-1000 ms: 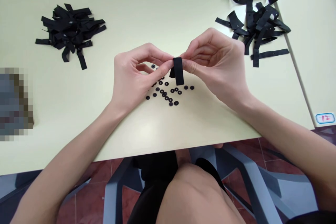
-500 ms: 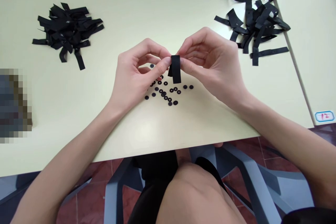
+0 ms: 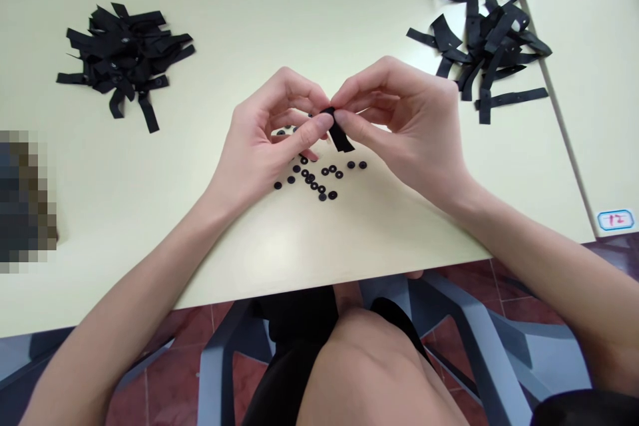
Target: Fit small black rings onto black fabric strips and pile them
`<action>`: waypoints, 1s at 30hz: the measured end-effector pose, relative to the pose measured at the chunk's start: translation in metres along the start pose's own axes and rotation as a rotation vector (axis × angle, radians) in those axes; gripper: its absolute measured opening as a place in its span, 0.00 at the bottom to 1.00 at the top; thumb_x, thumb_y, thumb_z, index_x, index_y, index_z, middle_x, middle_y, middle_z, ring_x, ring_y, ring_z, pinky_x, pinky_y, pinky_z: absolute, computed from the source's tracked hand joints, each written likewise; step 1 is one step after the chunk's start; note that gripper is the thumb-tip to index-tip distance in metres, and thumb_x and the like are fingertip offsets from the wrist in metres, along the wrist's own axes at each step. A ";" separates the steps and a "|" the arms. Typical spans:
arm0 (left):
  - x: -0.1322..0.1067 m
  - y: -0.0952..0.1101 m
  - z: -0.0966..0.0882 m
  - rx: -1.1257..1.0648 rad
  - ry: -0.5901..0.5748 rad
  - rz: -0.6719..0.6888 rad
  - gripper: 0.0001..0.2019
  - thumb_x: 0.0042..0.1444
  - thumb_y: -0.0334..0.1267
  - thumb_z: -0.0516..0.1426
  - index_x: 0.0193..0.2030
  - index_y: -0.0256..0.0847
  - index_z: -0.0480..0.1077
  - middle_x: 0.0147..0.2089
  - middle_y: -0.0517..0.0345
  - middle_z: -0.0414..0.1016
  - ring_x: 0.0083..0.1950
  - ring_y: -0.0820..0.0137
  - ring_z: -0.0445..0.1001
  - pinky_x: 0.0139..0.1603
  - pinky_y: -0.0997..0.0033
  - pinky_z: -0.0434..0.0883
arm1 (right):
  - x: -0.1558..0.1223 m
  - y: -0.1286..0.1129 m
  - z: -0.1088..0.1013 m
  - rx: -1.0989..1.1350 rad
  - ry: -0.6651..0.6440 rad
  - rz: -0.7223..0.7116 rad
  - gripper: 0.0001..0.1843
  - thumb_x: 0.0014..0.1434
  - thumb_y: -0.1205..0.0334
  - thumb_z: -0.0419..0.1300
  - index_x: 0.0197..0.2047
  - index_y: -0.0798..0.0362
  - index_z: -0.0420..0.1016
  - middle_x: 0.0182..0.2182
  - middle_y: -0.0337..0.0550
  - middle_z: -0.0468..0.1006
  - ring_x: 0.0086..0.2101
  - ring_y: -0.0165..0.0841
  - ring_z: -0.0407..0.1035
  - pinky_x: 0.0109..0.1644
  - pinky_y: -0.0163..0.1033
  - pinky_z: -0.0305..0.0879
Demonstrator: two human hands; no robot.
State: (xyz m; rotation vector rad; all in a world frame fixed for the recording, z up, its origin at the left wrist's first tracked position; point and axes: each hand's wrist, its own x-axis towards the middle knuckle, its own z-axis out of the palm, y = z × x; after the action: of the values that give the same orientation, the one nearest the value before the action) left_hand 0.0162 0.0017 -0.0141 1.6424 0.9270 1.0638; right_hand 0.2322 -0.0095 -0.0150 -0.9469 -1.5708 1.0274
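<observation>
Between my two hands is a short black fabric strip point(image 3: 342, 140), its free end hanging down over the table. My left hand point(image 3: 274, 123) pinches it from the left with thumb and index finger. From the right, my right hand point(image 3: 404, 113) pinches it too, and the fingertips of both hands nearly meet. Whether a small part sits inside the strip is hidden by the fingers. Just below lie several small round black snap fasteners point(image 3: 310, 178), some with pale centres, loose on the table and partly covered by my left hand.
A heap of black strips point(image 3: 127, 46) lies at the left, some with round fasteners showing. Another looser heap of strips point(image 3: 494, 40) is at the right, by the table seam. A label point(image 3: 616, 219) marked 12 is at the right edge. A blurred-out object point(image 3: 24, 200) is at the left.
The strip has turned between my fingertips: its hanging end now slants to the right and less of it shows. My left hand has moved slightly right, closer to my right hand.
</observation>
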 end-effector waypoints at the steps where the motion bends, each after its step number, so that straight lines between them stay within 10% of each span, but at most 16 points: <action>1: 0.000 -0.001 -0.001 0.005 -0.001 0.003 0.13 0.68 0.52 0.71 0.47 0.48 0.78 0.48 0.54 0.83 0.44 0.65 0.86 0.36 0.65 0.87 | 0.000 0.000 0.000 0.000 0.002 -0.002 0.03 0.72 0.56 0.74 0.46 0.42 0.86 0.44 0.39 0.88 0.47 0.40 0.85 0.59 0.49 0.87; 18: 0.004 -0.001 -0.006 0.027 0.029 0.041 0.12 0.69 0.51 0.71 0.46 0.48 0.78 0.47 0.55 0.82 0.44 0.63 0.86 0.35 0.63 0.87 | 0.000 -0.004 0.000 0.012 -0.004 -0.016 0.11 0.72 0.46 0.74 0.51 0.40 0.85 0.53 0.41 0.87 0.53 0.42 0.83 0.65 0.51 0.83; 30: 0.009 -0.011 -0.010 -0.020 0.074 0.059 0.14 0.64 0.56 0.74 0.46 0.53 0.81 0.46 0.57 0.82 0.41 0.64 0.80 0.32 0.64 0.79 | 0.002 -0.001 -0.002 -0.036 -0.022 0.061 0.21 0.66 0.32 0.74 0.43 0.40 0.84 0.39 0.39 0.87 0.43 0.40 0.83 0.50 0.46 0.83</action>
State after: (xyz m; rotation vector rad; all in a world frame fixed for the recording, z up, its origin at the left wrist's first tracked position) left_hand 0.0087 0.0158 -0.0209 1.6312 0.9181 1.1774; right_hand 0.2335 -0.0078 -0.0134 -1.0166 -1.5909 1.0583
